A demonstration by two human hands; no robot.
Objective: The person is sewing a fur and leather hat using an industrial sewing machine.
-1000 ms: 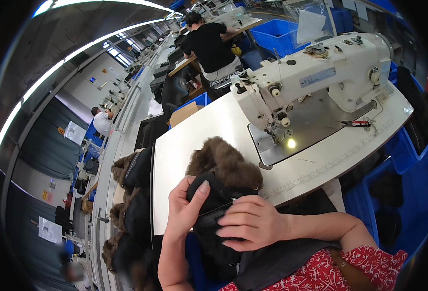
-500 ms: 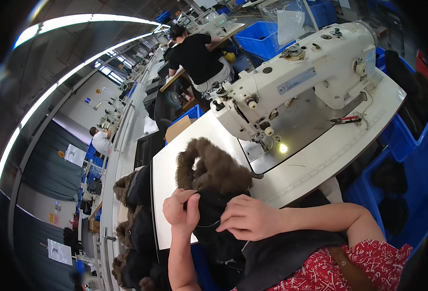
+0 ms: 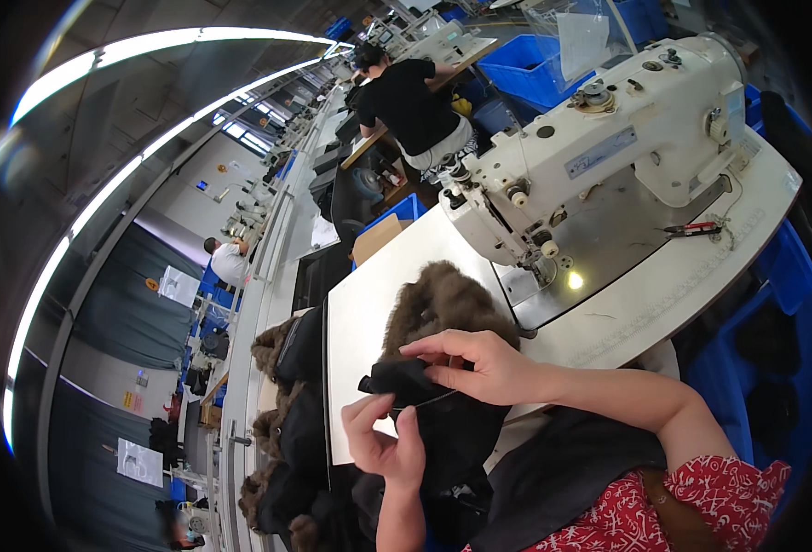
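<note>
At the far left, a heap of dark, fur-trimmed pieces hangs beside the edge of the white worktop. Next, the left hand comes up from below, its fingers pinched narrow on the near end of a thin thread. The thread runs nearly level, rising a little to the right, across a black fabric piece with a brown fur trim; the piece lies at the worktop's near edge, its long axis running away from the person toward the machine. The right hand lies just above the thread, fingers curled down and pressing the fabric's folded edge; it is the nearer hand to the fur. Further right stands a white sewing machine, and red-handled snips rest behind it.
</note>
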